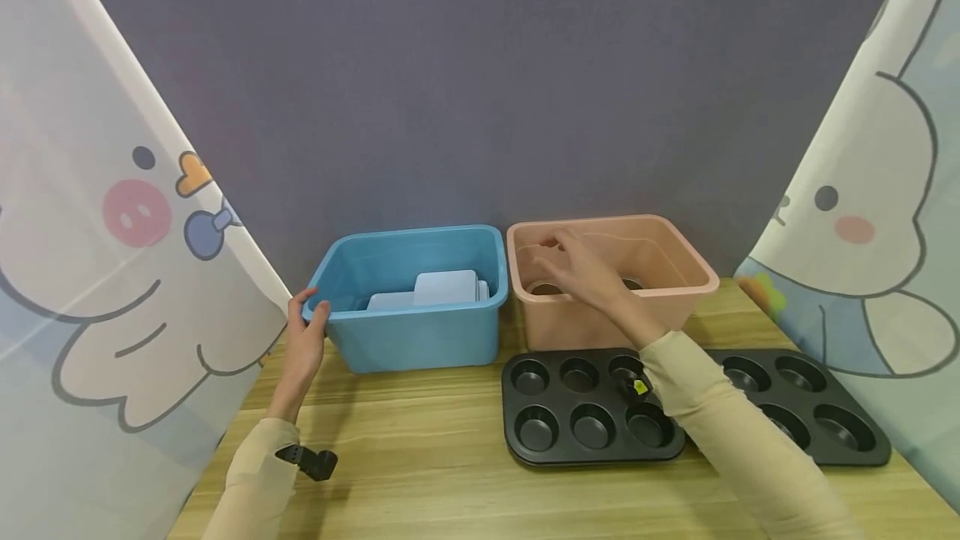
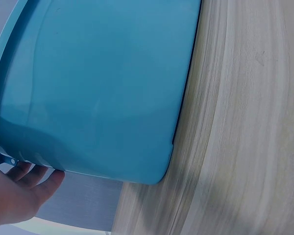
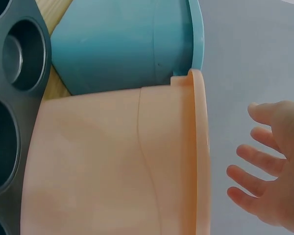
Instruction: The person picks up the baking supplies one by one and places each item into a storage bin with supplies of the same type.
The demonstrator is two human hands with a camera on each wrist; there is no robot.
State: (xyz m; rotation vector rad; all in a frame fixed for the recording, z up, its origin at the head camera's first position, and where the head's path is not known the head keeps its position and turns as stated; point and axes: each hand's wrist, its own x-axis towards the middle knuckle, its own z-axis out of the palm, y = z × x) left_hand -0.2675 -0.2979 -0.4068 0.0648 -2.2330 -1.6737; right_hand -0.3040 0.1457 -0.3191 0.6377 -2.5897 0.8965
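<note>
My left hand [image 1: 302, 350] grips the rim of the blue bin [image 1: 420, 344] at its front left corner. In the left wrist view, its fingers [image 2: 50, 184] lie against the bin's outer side, just under the rim. White box-like containers [image 1: 446, 287] sit in the blue bin. Over the pink bin [image 1: 551, 330] hovers my right hand [image 1: 583, 273], holding nothing. The right wrist view shows that hand [image 3: 281, 169] with its fingers spread, apart from the pink bin's rim [image 3: 201, 147]. Two dark-rimmed round things [image 1: 632, 282] show partly inside the pink bin.
A black muffin tin [image 1: 555, 400] lies before the pink bin, under my right forearm. To its right lies a second muffin tin [image 1: 815, 398], partly behind the sleeve [image 1: 735, 427]. A grey curtain [image 1: 480, 90] hangs close behind both bins, with printed cloths at either side.
</note>
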